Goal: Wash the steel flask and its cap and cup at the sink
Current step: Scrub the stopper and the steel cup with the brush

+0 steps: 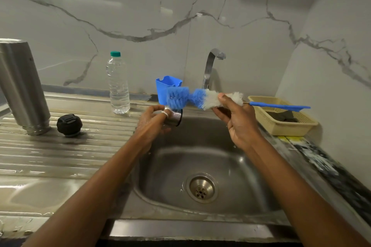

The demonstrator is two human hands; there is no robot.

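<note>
My left fingers [160, 110] grasp the steel cup [176, 118] over the sink [200, 146]; my right fingers [219, 112] pinch the brush [192, 98] by its bristles. Flask [22, 86] and cap [69, 125] stand on the worktop [60, 156].

A: Both bare forearms reach forward, the left from the lower left, the right from the lower right.

B: Left hand [154, 121] wraps its fingers round the steel cup [176, 118], a ring on one finger!

A: Right hand [235, 120] pinches the brush [180, 97] by its bristles, thumb on top, fingers beneath.

B: Hands roughly level, apart, not touching.
</note>
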